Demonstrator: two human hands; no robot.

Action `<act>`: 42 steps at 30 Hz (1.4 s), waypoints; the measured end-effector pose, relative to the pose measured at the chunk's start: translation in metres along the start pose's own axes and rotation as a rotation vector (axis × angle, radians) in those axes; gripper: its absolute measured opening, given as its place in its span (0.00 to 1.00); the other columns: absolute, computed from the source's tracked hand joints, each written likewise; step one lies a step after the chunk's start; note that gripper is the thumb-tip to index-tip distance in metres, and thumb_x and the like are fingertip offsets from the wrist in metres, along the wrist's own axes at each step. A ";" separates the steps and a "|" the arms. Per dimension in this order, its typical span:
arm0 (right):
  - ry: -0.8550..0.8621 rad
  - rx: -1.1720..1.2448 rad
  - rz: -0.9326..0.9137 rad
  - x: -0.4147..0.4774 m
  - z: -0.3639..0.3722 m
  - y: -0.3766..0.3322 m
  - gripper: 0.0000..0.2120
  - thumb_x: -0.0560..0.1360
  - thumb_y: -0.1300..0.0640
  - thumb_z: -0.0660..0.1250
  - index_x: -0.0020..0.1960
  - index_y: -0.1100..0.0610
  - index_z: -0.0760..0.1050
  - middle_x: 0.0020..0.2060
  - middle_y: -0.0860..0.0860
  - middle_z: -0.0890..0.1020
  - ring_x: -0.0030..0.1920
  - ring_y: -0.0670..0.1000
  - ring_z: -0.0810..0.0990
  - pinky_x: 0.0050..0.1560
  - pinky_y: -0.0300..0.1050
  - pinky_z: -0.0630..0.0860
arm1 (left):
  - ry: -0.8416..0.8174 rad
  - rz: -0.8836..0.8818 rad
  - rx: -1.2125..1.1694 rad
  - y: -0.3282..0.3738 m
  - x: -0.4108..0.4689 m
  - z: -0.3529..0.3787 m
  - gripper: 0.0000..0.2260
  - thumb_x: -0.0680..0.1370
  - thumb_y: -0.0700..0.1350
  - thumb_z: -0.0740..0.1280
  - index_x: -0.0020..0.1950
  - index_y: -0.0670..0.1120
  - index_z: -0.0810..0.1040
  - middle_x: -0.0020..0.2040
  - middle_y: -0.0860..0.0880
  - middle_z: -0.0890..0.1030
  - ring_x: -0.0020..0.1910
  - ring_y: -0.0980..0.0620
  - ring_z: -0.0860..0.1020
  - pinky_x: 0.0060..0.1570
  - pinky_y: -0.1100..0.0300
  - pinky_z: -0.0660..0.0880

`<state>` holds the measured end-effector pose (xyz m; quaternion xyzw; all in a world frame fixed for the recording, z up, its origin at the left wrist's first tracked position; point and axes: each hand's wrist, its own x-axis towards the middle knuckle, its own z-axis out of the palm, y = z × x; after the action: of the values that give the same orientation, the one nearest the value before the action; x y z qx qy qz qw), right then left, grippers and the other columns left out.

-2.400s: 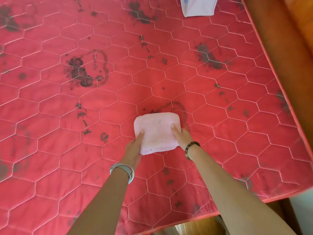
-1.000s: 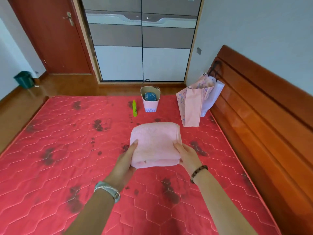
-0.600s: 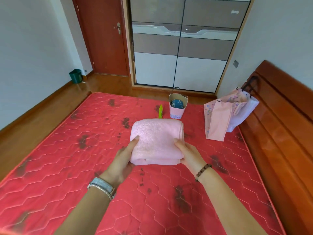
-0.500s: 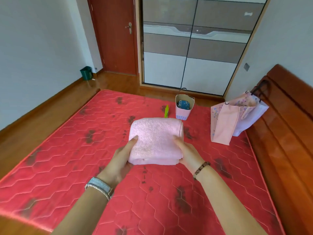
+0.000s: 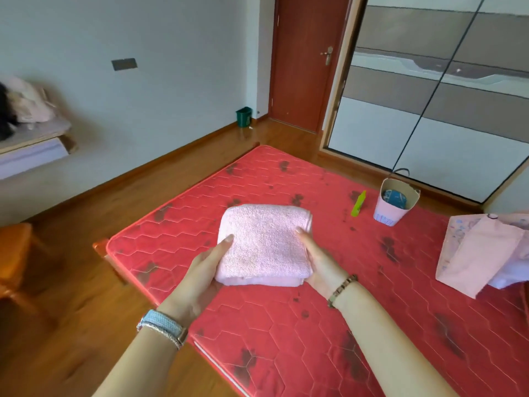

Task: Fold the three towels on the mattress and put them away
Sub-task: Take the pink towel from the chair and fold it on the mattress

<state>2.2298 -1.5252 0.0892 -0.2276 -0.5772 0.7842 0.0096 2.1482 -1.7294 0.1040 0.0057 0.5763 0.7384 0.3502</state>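
A folded pink towel [image 5: 264, 245] is held in the air above the red quilted mattress [image 5: 329, 325]. My left hand [image 5: 200, 273] grips its left edge, thumb on top and fingers hidden underneath. My right hand [image 5: 317, 262] grips its right edge the same way. The towel is a thick, neat rectangle with its folded layers showing at the near side. No other towel shows on the mattress.
A small pink basket [image 5: 395, 200] holding something blue stands at the mattress's far side, a green bottle [image 5: 358, 204] beside it. Pink and white bags [image 5: 481, 253] stand at the right. A shelf with clothes [image 5: 28, 121] is at the left wall, an orange stool [image 5: 14, 253] below it. Wardrobe doors [image 5: 429, 110] are behind.
Both hands lifted the folded towel off the mattress and kept holding it. The view has swung left, bringing the left wall, shelf and floor into sight.
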 end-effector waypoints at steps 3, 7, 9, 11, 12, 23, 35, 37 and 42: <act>-0.065 -0.039 -0.005 0.014 0.051 0.009 0.20 0.76 0.41 0.62 0.63 0.50 0.74 0.55 0.48 0.83 0.54 0.45 0.83 0.54 0.42 0.77 | 0.064 0.011 -0.041 0.010 -0.017 -0.050 0.18 0.78 0.52 0.65 0.58 0.39 0.79 0.54 0.42 0.85 0.52 0.47 0.84 0.52 0.54 0.80; -0.153 -0.092 0.033 0.030 0.127 0.026 0.25 0.71 0.39 0.64 0.63 0.51 0.74 0.59 0.51 0.82 0.59 0.49 0.81 0.65 0.50 0.73 | 0.153 0.018 -0.112 0.024 -0.043 -0.121 0.17 0.79 0.51 0.66 0.58 0.39 0.79 0.53 0.44 0.85 0.52 0.48 0.85 0.52 0.54 0.79; -0.181 -0.103 0.061 0.038 0.163 0.037 0.25 0.71 0.38 0.65 0.62 0.51 0.75 0.59 0.51 0.82 0.59 0.50 0.81 0.64 0.51 0.74 | 0.199 0.033 -0.156 0.029 -0.055 -0.154 0.17 0.79 0.50 0.66 0.58 0.38 0.78 0.53 0.43 0.85 0.52 0.47 0.85 0.55 0.52 0.77; -0.221 -0.128 0.070 0.044 0.202 0.049 0.24 0.71 0.38 0.65 0.60 0.51 0.76 0.58 0.51 0.83 0.58 0.50 0.82 0.62 0.51 0.75 | 0.248 0.042 -0.187 0.033 -0.066 -0.192 0.18 0.78 0.50 0.67 0.59 0.36 0.78 0.54 0.42 0.85 0.53 0.45 0.84 0.58 0.49 0.76; -0.242 -0.132 0.077 0.046 0.224 0.054 0.23 0.71 0.39 0.65 0.60 0.51 0.76 0.57 0.51 0.83 0.58 0.50 0.82 0.61 0.50 0.75 | 0.270 0.048 -0.203 0.035 -0.074 -0.212 0.18 0.78 0.50 0.67 0.59 0.36 0.77 0.54 0.41 0.85 0.54 0.44 0.84 0.59 0.48 0.76; -0.405 -0.180 0.149 0.078 0.393 0.106 0.35 0.63 0.32 0.70 0.62 0.54 0.76 0.58 0.52 0.83 0.57 0.51 0.82 0.63 0.54 0.76 | 0.433 0.105 -0.282 0.059 -0.124 -0.369 0.18 0.79 0.51 0.67 0.59 0.37 0.78 0.53 0.43 0.85 0.53 0.47 0.84 0.56 0.52 0.77; -0.444 -0.244 0.194 0.185 0.501 0.113 0.48 0.52 0.26 0.73 0.65 0.53 0.75 0.58 0.52 0.83 0.58 0.52 0.82 0.61 0.56 0.77 | 0.522 0.112 -0.345 0.104 -0.064 -0.480 0.22 0.74 0.53 0.70 0.62 0.39 0.76 0.57 0.43 0.84 0.57 0.45 0.83 0.62 0.49 0.75; -0.451 -0.227 0.198 0.212 0.517 0.108 0.51 0.52 0.26 0.74 0.68 0.53 0.73 0.58 0.51 0.82 0.58 0.50 0.81 0.62 0.56 0.76 | 0.545 0.108 -0.341 0.119 -0.045 -0.495 0.23 0.74 0.53 0.71 0.62 0.40 0.76 0.58 0.42 0.83 0.57 0.44 0.82 0.62 0.49 0.76; -0.507 -0.224 0.227 0.266 0.560 0.094 0.44 0.56 0.29 0.73 0.66 0.51 0.74 0.59 0.50 0.82 0.59 0.50 0.81 0.63 0.56 0.75 | 0.600 0.118 -0.372 0.155 -0.007 -0.536 0.23 0.75 0.52 0.71 0.64 0.40 0.75 0.59 0.42 0.83 0.58 0.44 0.82 0.60 0.50 0.77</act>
<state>1.8081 -1.9871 0.0404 -0.0874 -0.6149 0.7436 -0.2476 1.8540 -2.2010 0.0592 -0.2421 0.5078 0.8184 0.1172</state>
